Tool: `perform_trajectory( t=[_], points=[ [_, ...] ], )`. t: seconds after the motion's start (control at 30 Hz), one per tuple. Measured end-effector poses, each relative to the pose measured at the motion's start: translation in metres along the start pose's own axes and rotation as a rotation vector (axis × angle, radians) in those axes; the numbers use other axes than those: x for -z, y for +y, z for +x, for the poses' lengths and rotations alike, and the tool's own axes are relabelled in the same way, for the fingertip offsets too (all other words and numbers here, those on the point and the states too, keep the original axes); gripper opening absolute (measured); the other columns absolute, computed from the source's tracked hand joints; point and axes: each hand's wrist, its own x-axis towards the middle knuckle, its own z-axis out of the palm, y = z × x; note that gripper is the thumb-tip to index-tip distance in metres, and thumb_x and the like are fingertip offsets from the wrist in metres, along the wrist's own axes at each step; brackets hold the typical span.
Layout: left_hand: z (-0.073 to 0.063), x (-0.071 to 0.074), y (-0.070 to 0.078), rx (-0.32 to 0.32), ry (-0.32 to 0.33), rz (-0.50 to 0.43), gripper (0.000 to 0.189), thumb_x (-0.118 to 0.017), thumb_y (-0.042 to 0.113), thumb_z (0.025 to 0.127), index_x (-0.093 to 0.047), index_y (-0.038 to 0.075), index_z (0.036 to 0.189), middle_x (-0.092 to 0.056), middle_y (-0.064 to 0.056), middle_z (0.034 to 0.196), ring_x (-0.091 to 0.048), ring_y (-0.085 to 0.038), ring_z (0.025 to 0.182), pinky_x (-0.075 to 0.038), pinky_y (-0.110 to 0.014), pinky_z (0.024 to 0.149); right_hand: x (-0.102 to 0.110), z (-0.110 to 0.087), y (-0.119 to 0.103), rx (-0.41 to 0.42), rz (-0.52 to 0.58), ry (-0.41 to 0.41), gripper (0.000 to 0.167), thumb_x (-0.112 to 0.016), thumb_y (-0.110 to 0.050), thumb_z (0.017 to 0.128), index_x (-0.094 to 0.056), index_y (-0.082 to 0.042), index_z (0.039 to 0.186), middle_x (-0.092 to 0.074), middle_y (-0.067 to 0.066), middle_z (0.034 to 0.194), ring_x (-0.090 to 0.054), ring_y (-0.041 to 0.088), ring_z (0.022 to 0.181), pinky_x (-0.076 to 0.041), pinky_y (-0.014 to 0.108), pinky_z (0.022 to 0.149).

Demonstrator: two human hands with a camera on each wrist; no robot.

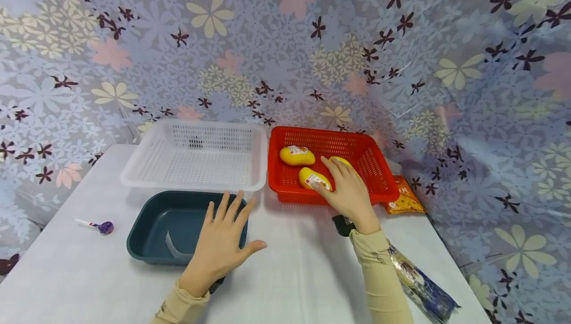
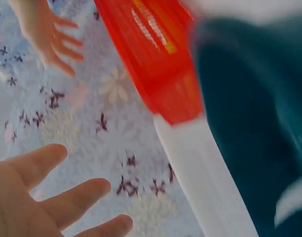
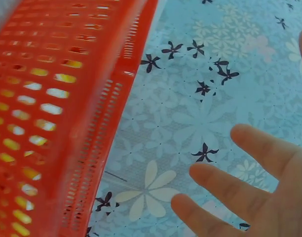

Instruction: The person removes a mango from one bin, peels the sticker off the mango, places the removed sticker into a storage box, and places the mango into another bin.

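We see three yellow mangoes (image 1: 297, 156) inside the red basket (image 1: 294, 196), two showing white labels, the third partly hidden by the right hand (image 1: 350, 194). That hand hangs over the red basket's near right part; its grip is wide, fingers extended, and we cannot tell whether it touches a mango. In front and to the left of the red basket, we find the left hand (image 1: 223, 244), its grip wide and holding nothing, over a dark green tray (image 1: 153, 235). The white basket (image 1: 205, 165) stands just left of the red basket; a purple lollipop (image 1: 105, 227) lies well left of it. An orange packet (image 1: 407, 196) sits just right of the red basket, and a blue packet (image 1: 430, 292) lies in front of it to the right. Behind the red basket and the white counter (image 1: 290, 274) we see flowered cloth (image 1: 285, 66).
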Motion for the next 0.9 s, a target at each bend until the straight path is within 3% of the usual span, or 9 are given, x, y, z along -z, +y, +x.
perform_trajectory(
  t=[0.1,0.2,0.43,0.63,0.9],
  points=[
    [0.007,-0.008,0.011,-0.035,-0.003,-0.023,0.086,-0.039,0.077,0.085,-0.039,0.019,0.149,-0.038,-0.014,0.154,-0.028,-0.041,0.145,-0.025,-0.066,0.111,0.005,0.012,-0.002,-0.006,0.019,-0.046,0.075,-0.059,-0.055,0.089,-0.034,-0.02,0.151,-0.038,0.015,0.153,-0.037,0.038,0.138,-0.034,0.059,0.109],
    [0.014,-0.014,0.022,-0.059,-0.011,-0.054,0.086,-0.034,0.077,0.086,-0.038,0.019,0.15,-0.04,-0.015,0.152,-0.03,-0.043,0.143,-0.026,-0.065,0.111,0.01,0.025,-0.002,-0.019,0.041,-0.104,0.077,-0.057,-0.058,0.089,-0.032,-0.021,0.152,-0.037,0.014,0.154,-0.038,0.04,0.138,-0.037,0.062,0.105],
    [0.032,-0.03,0.041,-0.064,-0.007,-0.132,0.079,-0.057,0.063,0.085,-0.04,0.018,0.148,-0.041,-0.014,0.151,-0.033,-0.042,0.141,-0.029,-0.063,0.11,0.021,0.053,0.002,-0.037,0.118,-0.211,0.079,-0.055,-0.058,0.091,-0.027,-0.019,0.154,-0.033,0.013,0.156,-0.036,0.042,0.139,-0.036,0.064,0.104],
    [0.046,-0.047,0.049,-0.018,-0.046,-0.208,0.078,-0.058,0.061,0.085,-0.042,0.017,0.147,-0.037,-0.013,0.154,-0.028,-0.041,0.144,-0.026,-0.063,0.112,0.018,0.072,0.015,-0.049,0.199,-0.285,0.076,-0.053,-0.053,0.094,-0.026,-0.015,0.154,-0.028,0.014,0.159,-0.03,0.041,0.143,-0.026,0.062,0.112],
    [0.057,-0.063,0.05,0.006,-0.069,-0.192,0.08,-0.054,0.064,0.087,-0.042,0.013,0.147,-0.037,-0.014,0.155,-0.027,-0.039,0.145,-0.026,-0.061,0.114,-0.005,0.094,0.039,-0.126,0.352,-0.439,0.068,-0.052,-0.043,0.097,-0.027,-0.012,0.153,-0.031,0.022,0.155,-0.035,0.042,0.139,-0.031,0.061,0.111]
  ],
)
